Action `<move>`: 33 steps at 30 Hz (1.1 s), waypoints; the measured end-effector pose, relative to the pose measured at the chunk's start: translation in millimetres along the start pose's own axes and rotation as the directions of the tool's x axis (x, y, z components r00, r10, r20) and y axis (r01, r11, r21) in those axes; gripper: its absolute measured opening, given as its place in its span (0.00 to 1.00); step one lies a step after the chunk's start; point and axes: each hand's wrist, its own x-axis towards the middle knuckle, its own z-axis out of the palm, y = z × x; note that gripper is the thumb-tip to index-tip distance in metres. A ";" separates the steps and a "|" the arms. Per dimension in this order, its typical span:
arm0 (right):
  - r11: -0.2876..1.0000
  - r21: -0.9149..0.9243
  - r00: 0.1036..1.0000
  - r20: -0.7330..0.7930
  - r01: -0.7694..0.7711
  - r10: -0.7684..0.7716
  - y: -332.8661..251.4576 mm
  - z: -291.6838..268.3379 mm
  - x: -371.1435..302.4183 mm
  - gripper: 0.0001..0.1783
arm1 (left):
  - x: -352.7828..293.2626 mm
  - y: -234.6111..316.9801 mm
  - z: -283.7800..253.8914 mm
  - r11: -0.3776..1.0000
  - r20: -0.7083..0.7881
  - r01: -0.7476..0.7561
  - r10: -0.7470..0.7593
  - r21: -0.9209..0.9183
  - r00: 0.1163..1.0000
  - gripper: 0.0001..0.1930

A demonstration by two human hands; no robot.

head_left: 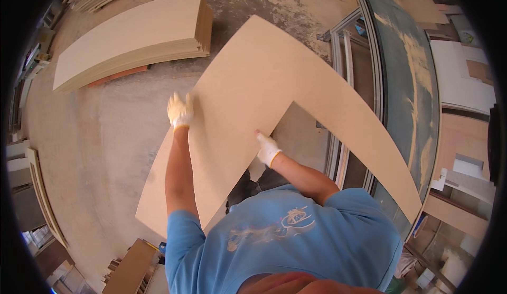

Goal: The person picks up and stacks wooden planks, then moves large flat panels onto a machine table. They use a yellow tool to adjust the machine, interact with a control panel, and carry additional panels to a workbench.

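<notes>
A large L-shaped light brown wooden board [237,88] is held in front of my body, its narrower arm reaching down to the right. My left hand [180,110], in a cream knitted glove, grips the board's left edge; some of its fingers are hidden. At the inner cut-out edge, my right hand [268,148], gloved in white, is closed on the board with the thumb on top and the other fingers out of sight beneath. The narrower arm overlaps the edge of a long dark green work surface [396,77].
A stack of long pale boards [132,32] lies on the floor at the far left. To the right, the green surface has a metal frame [376,56] and streaks of sawdust. More panels [462,75] lie beyond it. A brown board [129,267] is near my lower left.
</notes>
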 end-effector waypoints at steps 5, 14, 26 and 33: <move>0.962 -0.229 0.989 -0.052 -0.148 0.140 77.5 -7.3 -74.6 0.27 | 1.3 -9.8 -6.8 0.932 0.499 0.302 -0.169 -0.199 0.850 0.48; -0.205 -0.976 0.759 0.187 0.072 -0.624 -87.0 -61.5 -211.1 0.26 | -104.8 -138.1 -11.8 0.793 0.404 0.456 -0.293 -0.404 0.867 0.44; -0.529 -0.843 0.940 0.098 -0.096 -0.327 -184.3 -254.2 -346.9 0.26 | -301.9 -230.9 7.7 0.533 0.508 0.689 -0.467 -0.492 0.724 0.48; -0.739 -0.642 0.884 0.205 -0.203 -0.420 -149.7 -253.5 -379.5 0.34 | -393.0 -170.9 41.8 0.725 0.076 0.631 -0.638 -0.276 0.766 0.37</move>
